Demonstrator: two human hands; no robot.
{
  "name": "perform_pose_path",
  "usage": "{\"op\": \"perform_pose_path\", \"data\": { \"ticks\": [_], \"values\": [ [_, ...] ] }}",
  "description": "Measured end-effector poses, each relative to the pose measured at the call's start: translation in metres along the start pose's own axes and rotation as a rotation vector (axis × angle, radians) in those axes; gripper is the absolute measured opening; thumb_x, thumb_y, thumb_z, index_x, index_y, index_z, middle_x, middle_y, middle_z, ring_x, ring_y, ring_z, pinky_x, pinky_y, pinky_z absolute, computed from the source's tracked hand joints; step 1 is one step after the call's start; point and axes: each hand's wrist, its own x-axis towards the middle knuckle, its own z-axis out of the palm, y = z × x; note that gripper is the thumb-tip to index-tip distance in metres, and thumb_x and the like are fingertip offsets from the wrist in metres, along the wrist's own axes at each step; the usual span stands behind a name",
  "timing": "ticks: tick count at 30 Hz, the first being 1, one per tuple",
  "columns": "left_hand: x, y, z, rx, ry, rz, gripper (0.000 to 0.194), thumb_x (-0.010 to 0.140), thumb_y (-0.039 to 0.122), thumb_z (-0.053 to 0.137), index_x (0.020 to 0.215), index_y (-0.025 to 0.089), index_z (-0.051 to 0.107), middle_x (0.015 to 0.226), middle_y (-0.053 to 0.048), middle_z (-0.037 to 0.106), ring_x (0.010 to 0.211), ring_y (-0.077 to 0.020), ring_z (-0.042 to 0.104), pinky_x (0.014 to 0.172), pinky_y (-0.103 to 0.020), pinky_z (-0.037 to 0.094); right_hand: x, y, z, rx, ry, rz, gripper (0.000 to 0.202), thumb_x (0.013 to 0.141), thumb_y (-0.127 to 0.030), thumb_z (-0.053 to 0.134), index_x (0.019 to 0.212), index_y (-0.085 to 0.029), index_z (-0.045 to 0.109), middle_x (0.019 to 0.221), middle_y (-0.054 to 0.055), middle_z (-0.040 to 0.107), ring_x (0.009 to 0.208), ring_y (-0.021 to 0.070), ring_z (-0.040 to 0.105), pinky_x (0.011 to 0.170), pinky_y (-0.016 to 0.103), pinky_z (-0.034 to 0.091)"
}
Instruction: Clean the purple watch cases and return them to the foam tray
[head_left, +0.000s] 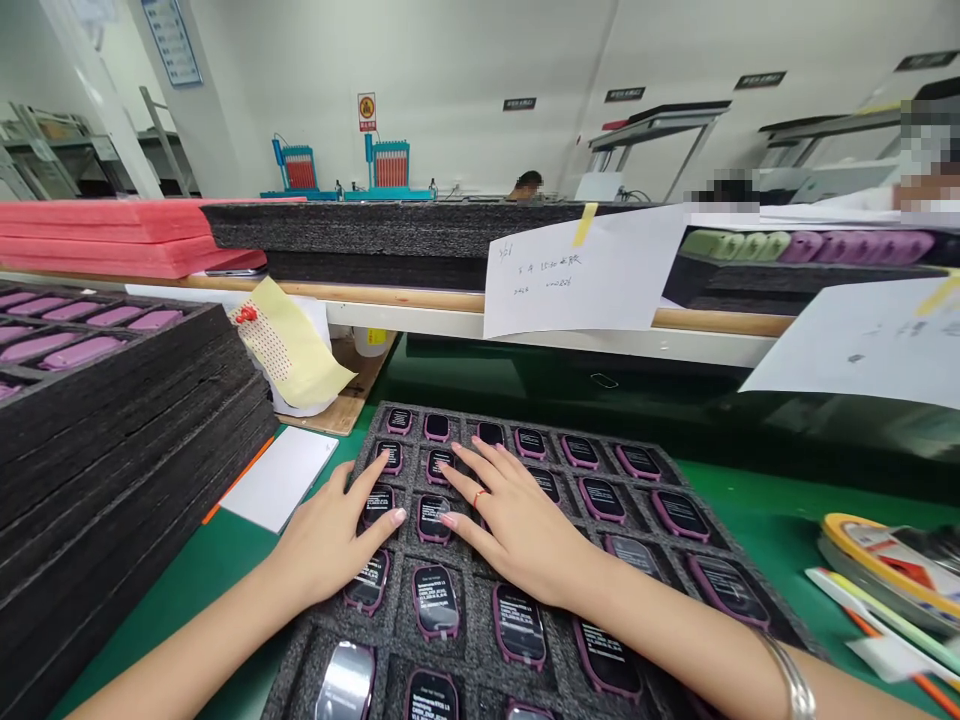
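A black foam tray (401,545) lies before me, its pockets filled with purple-rimmed smartwatch units (435,600). Many of their screens are lit with white text. My left hand (330,530) rests over the tray's left column, fingers apart, the index fingertip on a watch (388,457) near the far left. Over the middle columns my right hand (517,515) is spread flat, its index fingertip at a second-column watch (439,464) and its thumb by the watch (434,518) below. Neither hand grips anything. Several watches are partly hidden under my right hand and forearm.
Stacked black foam trays (135,480) with purple parts stand at left, beside a white card (279,478). A shelf (435,315) crosses ahead, bearing foam sheets and a taped paper note (581,270). Tape rolls (892,560) and pens lie at right. People are visible beyond the shelf.
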Motion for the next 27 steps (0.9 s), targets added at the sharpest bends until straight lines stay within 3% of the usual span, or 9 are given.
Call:
{"op": "perform_pose_path", "data": {
  "ticks": [5, 10, 20, 27],
  "values": [
    [0.007, 0.002, -0.003, 0.015, -0.012, -0.013, 0.067, 0.097, 0.066, 0.033, 0.155, 0.034, 0.035, 0.146, -0.020, 0.051, 0.117, -0.0401, 0.067, 0.092, -0.056, 0.054, -0.010, 0.010, -0.005, 0.012, 0.018, 0.033, 0.062, 0.102, -0.053, 0.043, 0.150, -0.013, 0.047, 0.159, 0.021, 0.037, 0.151, 0.0383, 0.027, 0.119, 0.064, 0.028],
    [0.009, 0.001, -0.002, 0.012, 0.002, -0.007, 0.073, 0.097, 0.064, 0.034, 0.160, 0.028, 0.023, 0.155, -0.019, 0.043, 0.126, -0.0395, 0.060, 0.093, -0.055, 0.055, -0.021, 0.022, -0.005, 0.001, 0.012, 0.043, 0.061, 0.103, -0.053, 0.040, 0.151, -0.015, 0.046, 0.160, 0.020, 0.038, 0.151, 0.0369, 0.028, 0.119, 0.064, 0.029],
    [0.033, -0.002, 0.001, -0.050, 0.008, 0.003, 0.074, 0.097, 0.063, 0.037, 0.159, 0.023, 0.026, 0.159, -0.017, 0.038, 0.144, -0.0355, 0.041, 0.113, -0.053, 0.039, -0.016, 0.045, -0.008, 0.001, -0.047, 0.096, 0.065, 0.103, -0.053, 0.040, 0.154, -0.012, 0.041, 0.161, 0.020, 0.034, 0.151, 0.0375, 0.023, 0.121, 0.062, 0.025],
    [0.058, 0.001, 0.000, -0.060, -0.022, -0.040, 0.070, 0.097, 0.066, 0.031, 0.158, 0.033, 0.027, 0.149, -0.016, 0.047, 0.132, -0.0372, 0.054, 0.104, -0.054, 0.047, -0.013, 0.072, -0.008, -0.023, 0.016, 0.130, 0.071, 0.102, -0.057, 0.037, 0.153, -0.009, 0.040, 0.159, 0.020, 0.038, 0.150, 0.0376, 0.028, 0.120, 0.062, 0.027]
  ]
}}
